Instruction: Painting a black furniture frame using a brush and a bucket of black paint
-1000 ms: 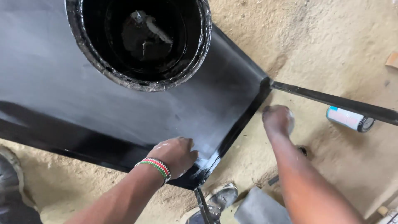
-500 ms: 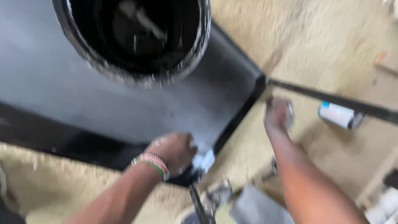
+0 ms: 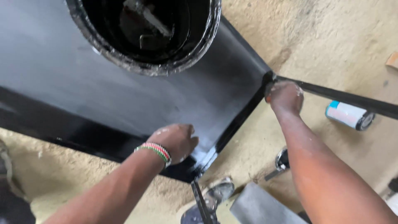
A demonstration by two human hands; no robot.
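My left hand (image 3: 176,141) lies curled on the black painted panel (image 3: 83,91); my right hand (image 3: 285,96) grips its far corner.

**Hands at the corner of a black-painted panel**

From my head camera I see my left hand (image 3: 176,141), a beaded wristband (image 3: 154,150) on its wrist, resting on the near corner of a black painted panel (image 3: 83,95); whether it holds anything I cannot tell. My right hand (image 3: 285,96) is closed at the panel's far corner, where a black bar (image 3: 348,98) runs off to the right. A paint-caked black bucket (image 3: 145,62) stands on the panel, with a tool inside it. On the sawdust floor (image 3: 323,37) lies a white and blue can (image 3: 349,116) on its side, just beyond the bar. Below the near corner a thin black leg (image 3: 202,203) descends.
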